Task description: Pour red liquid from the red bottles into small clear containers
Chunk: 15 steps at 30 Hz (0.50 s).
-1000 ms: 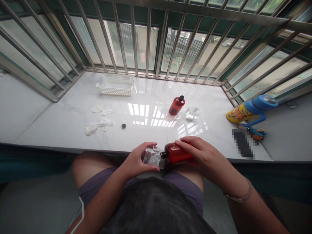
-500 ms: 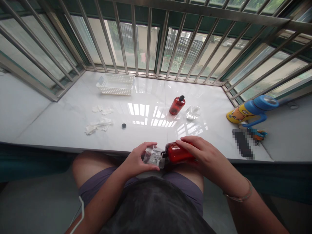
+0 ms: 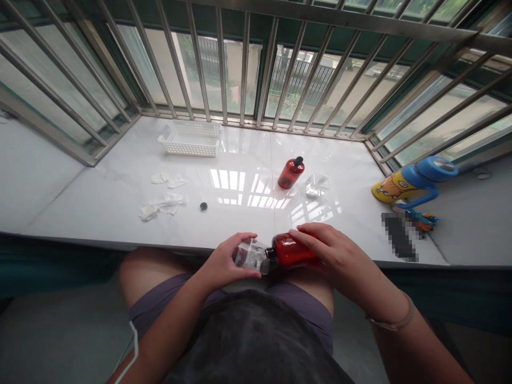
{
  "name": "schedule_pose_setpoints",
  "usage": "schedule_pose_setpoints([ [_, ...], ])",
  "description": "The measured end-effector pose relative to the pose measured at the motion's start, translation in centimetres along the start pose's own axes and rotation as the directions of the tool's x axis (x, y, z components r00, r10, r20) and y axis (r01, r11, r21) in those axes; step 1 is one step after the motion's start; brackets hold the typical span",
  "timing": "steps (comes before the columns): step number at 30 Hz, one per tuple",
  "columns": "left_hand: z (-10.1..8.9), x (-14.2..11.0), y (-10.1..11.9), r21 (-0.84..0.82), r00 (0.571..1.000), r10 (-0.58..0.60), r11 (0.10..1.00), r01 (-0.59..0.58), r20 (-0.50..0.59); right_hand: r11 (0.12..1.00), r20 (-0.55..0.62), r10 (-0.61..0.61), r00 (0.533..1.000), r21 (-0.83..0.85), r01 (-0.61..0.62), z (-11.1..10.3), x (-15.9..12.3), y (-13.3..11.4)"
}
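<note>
Grip of left hand [image 3: 236,258] closed around clear container [image 3: 253,258]; right hand [image 3: 326,248] clasps tilted red bottle [image 3: 294,250], mouth at container, lower centre of frame.

On my feed I have a red, see-through bottle [image 3: 291,249] with a black neck, tipped onto its side in the right hand [image 3: 334,248], its neck pointing to nine o'clock. At that end, its mouth meets a clear, angular container [image 3: 251,257], which the left hand [image 3: 224,264] grips, tilted. I can't tell how full the container is.
</note>
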<state>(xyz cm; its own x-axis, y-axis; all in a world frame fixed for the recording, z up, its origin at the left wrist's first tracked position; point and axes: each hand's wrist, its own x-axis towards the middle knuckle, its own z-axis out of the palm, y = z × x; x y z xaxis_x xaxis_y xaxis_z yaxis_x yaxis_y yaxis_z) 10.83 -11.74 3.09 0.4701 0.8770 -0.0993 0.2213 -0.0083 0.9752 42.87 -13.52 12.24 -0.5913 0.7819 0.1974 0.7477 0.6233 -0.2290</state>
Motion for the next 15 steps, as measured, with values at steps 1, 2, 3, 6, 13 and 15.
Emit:
schedule_pose_setpoints([
  [1, 0.00, 0.00, -0.04, 0.001, 1.000, -0.001, 1.000, 0.001, 0.001, 1.000, -0.005, 0.003, 1.000, 0.000, -0.003, 0.00, -0.01, 0.01],
  [2, 0.00, 0.00, -0.07, 0.002, 1.000, -0.002, 1.000, 0.002, 0.002, 1.000, -0.009, 0.004, 1.000, -0.001, -0.004, 0.00, -0.03, 0.02],
  [3, 0.00, 0.01, -0.10, 0.003, 1.000, -0.003, 1.000, 0.003, 0.002, 1.000, -0.010, 0.005, 1.000, 0.000, -0.005, 0.01, -0.06, 0.04],
  [6, -0.02, 0.05, -0.22, 0.007, 1.000, -0.006, 1.000, 0.006, 0.000, 1.000, 0.002, 0.008, 1.000, 0.004, -0.008, 0.06, -0.21, 0.11],
  [13, -0.11, 0.30, -0.78, -0.003, 1.000, -0.018, 1.000, 0.018, 0.008, 1.000, 0.023, 0.024, 0.999, -0.007, -0.023, 0.43, -0.49, 0.37],
  [15, -0.11, 0.33, -0.95, -0.006, 1.000, -0.022, 1.000, 0.022, 0.012, 1.000, 0.026, 0.025, 0.999, -0.011, -0.025, 0.55, -0.52, 0.47],
])
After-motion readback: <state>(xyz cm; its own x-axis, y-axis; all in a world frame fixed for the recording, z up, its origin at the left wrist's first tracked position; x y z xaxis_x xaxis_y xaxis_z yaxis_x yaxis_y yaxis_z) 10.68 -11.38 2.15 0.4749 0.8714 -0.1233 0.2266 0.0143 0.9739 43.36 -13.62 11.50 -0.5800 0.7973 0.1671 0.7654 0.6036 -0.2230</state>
